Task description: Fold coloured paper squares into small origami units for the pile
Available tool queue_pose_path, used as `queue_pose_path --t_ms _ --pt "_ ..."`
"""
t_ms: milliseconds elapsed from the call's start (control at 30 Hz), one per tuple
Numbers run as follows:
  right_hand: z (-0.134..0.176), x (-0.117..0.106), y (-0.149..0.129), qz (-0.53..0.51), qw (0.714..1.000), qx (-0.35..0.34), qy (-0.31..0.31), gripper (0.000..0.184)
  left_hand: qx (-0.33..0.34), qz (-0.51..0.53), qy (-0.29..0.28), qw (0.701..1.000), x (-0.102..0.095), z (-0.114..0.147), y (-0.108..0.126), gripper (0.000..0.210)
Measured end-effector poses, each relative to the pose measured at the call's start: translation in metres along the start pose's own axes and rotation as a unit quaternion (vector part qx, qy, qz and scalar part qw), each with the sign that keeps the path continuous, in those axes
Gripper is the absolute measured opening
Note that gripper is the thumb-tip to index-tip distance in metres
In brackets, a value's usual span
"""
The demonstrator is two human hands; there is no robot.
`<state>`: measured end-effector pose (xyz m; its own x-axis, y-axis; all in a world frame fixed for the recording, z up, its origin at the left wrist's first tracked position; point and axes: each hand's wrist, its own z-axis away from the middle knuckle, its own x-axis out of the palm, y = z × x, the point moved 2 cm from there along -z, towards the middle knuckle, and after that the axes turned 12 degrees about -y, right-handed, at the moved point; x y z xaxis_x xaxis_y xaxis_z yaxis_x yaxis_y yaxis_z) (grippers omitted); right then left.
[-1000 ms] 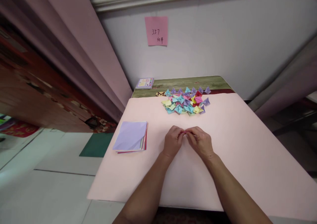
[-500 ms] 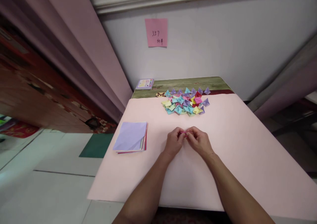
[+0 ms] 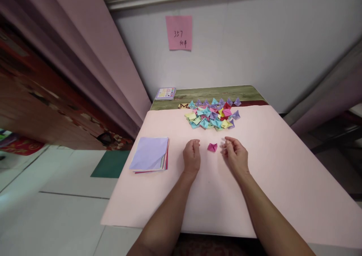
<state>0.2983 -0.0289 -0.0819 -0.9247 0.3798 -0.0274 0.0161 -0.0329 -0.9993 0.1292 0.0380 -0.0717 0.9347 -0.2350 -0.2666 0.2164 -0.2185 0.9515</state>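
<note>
A small folded magenta paper piece rests on the pink table cover between my hands, touched by neither. To its left is my left hand, loosely curled, thumb a little apart from the fingertips and nothing held. On the other side, my right hand is open with its fingers spread, a short gap from the piece. Beyond both hands lies a pile of folded paper pieces in blue, purple, yellow, pink and red. A stack of square paper sheets, lilac on top, lies left of my left hand.
The pink cover spans most of the table. At the back left corner sits a small stack of printed packs or cards. A pink note hangs on the wall behind. Purple curtains flank the table's left side.
My hands have let go of the magenta paper piece and moved apart, left hand leftward, right hand rightward. The piece now lies on the table cover. The view has tilted slightly.
</note>
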Motion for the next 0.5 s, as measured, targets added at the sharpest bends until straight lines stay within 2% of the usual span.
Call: queue_pose_path --t_ms 67,167,333,500 --pt "0.001 -0.002 -0.003 0.054 0.997 0.004 0.046 0.040 0.017 -0.026 0.004 0.999 0.000 0.000 0.001 0.017" --pt "0.002 -0.002 -0.006 0.148 0.987 -0.020 0.061 0.032 0.053 -0.058 -0.026 0.997 0.003 0.000 0.004 0.017" --pt "0.001 0.003 -0.007 0.232 0.964 -0.123 0.033 0.024 0.164 -0.144 -0.112 0.970 0.012 0.002 0.008 0.031" --pt "-0.001 0.008 -0.005 0.288 0.945 -0.153 0.011 0.018 0.193 -0.239 -0.135 0.942 0.018 0.004 0.010 0.024"
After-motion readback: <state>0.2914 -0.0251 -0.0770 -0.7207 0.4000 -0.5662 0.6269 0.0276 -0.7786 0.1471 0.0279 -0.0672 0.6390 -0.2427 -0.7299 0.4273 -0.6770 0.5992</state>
